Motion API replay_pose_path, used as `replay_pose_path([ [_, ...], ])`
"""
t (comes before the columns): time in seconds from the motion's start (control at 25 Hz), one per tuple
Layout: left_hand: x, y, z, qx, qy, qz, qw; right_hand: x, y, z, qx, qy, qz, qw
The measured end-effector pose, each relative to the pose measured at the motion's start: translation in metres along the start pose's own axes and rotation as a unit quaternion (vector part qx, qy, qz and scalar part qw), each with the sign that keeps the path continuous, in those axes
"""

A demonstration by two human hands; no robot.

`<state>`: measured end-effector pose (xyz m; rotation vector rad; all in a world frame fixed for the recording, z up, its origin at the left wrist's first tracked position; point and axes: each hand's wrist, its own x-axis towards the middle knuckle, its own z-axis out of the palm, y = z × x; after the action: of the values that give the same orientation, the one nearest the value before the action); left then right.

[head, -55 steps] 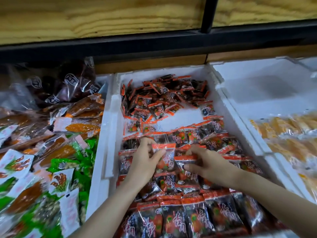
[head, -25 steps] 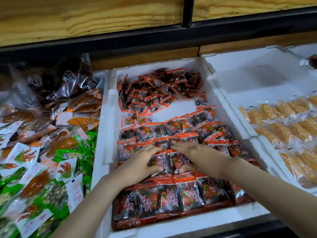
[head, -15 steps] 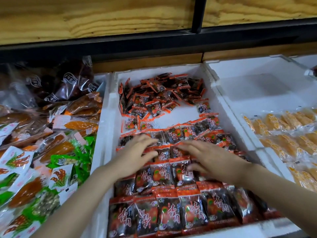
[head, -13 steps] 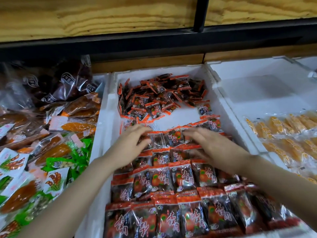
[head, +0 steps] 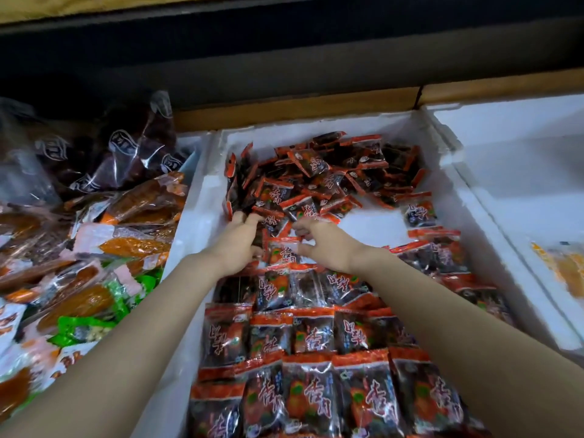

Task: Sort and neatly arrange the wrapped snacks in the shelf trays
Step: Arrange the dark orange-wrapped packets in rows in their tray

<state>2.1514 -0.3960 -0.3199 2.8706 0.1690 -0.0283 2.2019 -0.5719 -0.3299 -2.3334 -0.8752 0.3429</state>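
A white foam tray [head: 199, 216] holds dark snack packets with red-orange edges. Neat rows of packets [head: 303, 358] fill its near half, and a loose pile [head: 325, 178] lies at the back. Both my arms reach to the pile's near edge. My left hand [head: 237, 240] rests with its fingers stretched onto the pile's left side. My right hand [head: 327, 243] curls its fingers and thumb round one packet [head: 282, 251] that lies between the two hands. A bare white patch of tray floor [head: 373, 224] shows to the right of my hands.
To the left lies a heap of mixed snacks [head: 94, 248] in orange, green and white wrappers, with dark bags [head: 126, 159] behind. To the right a second foam tray [head: 521, 184] holds yellow packets [head: 565, 267] at the frame's edge. A dark shelf beam [head: 284, 52] overhangs the back.
Both hands have moved from the neat rows toward the loose pile at the back. The view has tilted down and closer. My right hand has closed on a packet.
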Motion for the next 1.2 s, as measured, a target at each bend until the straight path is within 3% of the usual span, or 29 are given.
replay_pose_path([
  [0.16, 0.003, -0.002, 0.000, 0.092, 0.011, -0.018, 0.996, 0.024, 0.003, 0.009, -0.061, 0.001, 0.018, 0.998],
  [0.36, 0.001, 0.001, -0.006, 0.195, 0.055, 0.053, 0.978, 0.021, 0.002, 0.005, -0.003, 0.007, 0.044, 0.999],
  [0.44, -0.010, 0.002, -0.011, 0.126, 0.140, 0.084, 0.978, 0.012, -0.007, 0.001, 0.013, 0.054, 0.042, 0.998],
  [0.52, -0.024, 0.003, -0.021, -0.008, 0.237, 0.084, 0.968, 0.004, -0.019, -0.009, 0.021, 0.157, 0.030, 0.987],
  [0.6, -0.042, 0.006, -0.035, -0.126, 0.268, 0.074, 0.952, -0.008, -0.034, -0.024, 0.039, 0.265, 0.018, 0.963],
  [0.68, -0.065, 0.009, -0.046, -0.209, 0.272, 0.070, 0.937, -0.028, -0.050, -0.033, 0.085, 0.306, -0.006, 0.948],
  [0.76, -0.093, 0.009, -0.050, -0.241, 0.267, 0.054, 0.931, -0.056, -0.065, -0.031, 0.109, 0.255, -0.020, 0.961],
  [0.92, -0.142, -0.007, -0.050, -0.312, 0.255, 0.001, 0.915, -0.103, -0.085, 0.002, 0.049, 0.072, -0.037, 0.995],
  [1.12, -0.184, -0.011, -0.055, -0.329, 0.243, -0.031, 0.912, -0.119, -0.090, 0.038, -0.020, -0.072, -0.042, 0.996],
  [1.2, -0.198, -0.008, -0.057, -0.344, 0.241, -0.034, 0.907, -0.124, -0.093, 0.044, -0.030, -0.095, -0.050, 0.994],
])
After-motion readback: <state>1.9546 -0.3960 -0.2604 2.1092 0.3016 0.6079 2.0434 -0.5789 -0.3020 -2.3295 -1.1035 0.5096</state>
